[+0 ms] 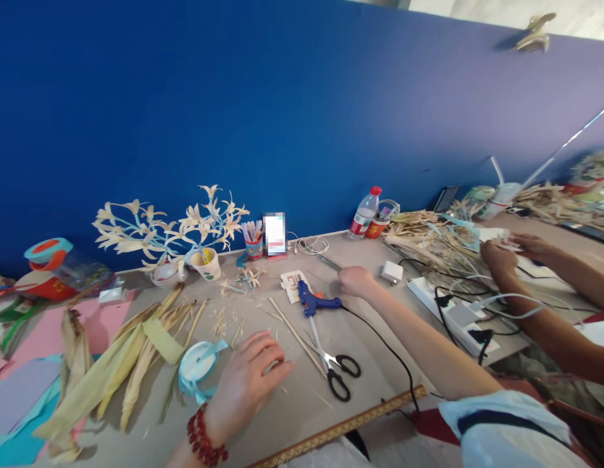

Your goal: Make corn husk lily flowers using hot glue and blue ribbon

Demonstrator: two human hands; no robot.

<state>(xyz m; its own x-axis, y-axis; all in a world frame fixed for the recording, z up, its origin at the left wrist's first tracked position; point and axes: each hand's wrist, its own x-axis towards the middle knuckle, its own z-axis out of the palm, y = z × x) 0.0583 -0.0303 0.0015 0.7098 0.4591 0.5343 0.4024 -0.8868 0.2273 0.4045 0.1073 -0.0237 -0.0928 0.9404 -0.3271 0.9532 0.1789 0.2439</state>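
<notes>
My left hand (253,380), with a red bead bracelet (203,437) at its wrist, rests over the table with its fingers apart and nothing in it. Just left of it lies a roll of light blue ribbon (198,365). My right hand (356,281) is closed around the near end of thin metal tweezers (329,262), whose tips point back and left. Between my hands are a blue glue gun (318,302) on a white card (290,286), and black-handled scissors (337,370) pointing away. Small husk flower pieces (250,278) lie further back.
Corn husks (131,364) cover the left side. Behind stand husk flowers in a paper cup (207,265), a cup of pens (253,247), a phone (275,234) and a bottle (365,214). On the right are a power strip (428,305), cables and another person's hands (506,253).
</notes>
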